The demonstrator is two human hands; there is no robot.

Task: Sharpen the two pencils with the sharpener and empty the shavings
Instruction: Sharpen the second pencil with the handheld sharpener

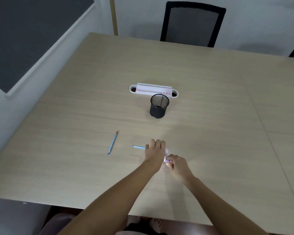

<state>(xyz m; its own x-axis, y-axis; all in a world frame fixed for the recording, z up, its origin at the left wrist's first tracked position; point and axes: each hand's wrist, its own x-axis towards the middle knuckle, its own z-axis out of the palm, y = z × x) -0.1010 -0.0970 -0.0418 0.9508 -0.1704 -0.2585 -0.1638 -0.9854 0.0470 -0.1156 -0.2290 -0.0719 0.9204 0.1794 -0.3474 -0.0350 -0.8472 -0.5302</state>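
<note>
While the left hand (154, 150) curls over a blue pencil (138, 147), the right hand (176, 162) pinches a small pale sharpener (166, 157) just beside it, low over the table (210, 116). The held pencil's long axis runs left to right; its free end sticks out left of the fist, and the tip end is hidden, presumably at the sharpener. A second pencil (112, 142) lies loose to the left, long axis near-to-far, tip pointing away.

Handling, judged: the pencils are light, stiff and smooth, the lead brittle; grip the barrel close to the sharpener to limit bending. The sharpener is small, light and likely slippery; hold it by its flat sides.

A mesh cup (159, 106) and white tray (153, 89) stand farther back.
</note>
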